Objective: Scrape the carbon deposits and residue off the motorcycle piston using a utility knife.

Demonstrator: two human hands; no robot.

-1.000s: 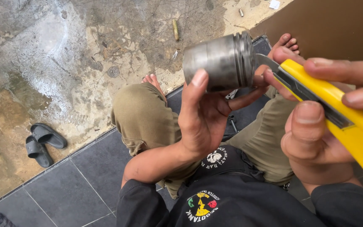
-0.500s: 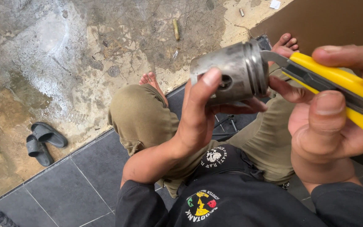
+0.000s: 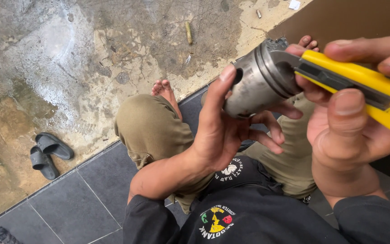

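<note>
My left hand [image 3: 231, 131] grips a grey metal piston [image 3: 256, 81], thumb on its skirt beside the pin hole, fingers curled under it. The piston lies on its side with its grooved crown end turned to the right. My right hand [image 3: 348, 122] holds a yellow utility knife [image 3: 362, 90]. Its blade tip rests against the ring grooves near the piston's crown. Both hands are raised over my lap, above my olive trousers [image 3: 154, 131] and black shirt.
I sit cross-legged on dark grey floor tiles [image 3: 73, 199] at the edge of stained rough concrete [image 3: 68, 58]. A pair of dark sandals [image 3: 46, 153] lies at the left. A brown board [image 3: 353, 18] fills the upper right.
The piston has turned and shifted right, its crown now facing the knife. My right hand brought the blade tip into the ring grooves and moved slightly lower.
</note>
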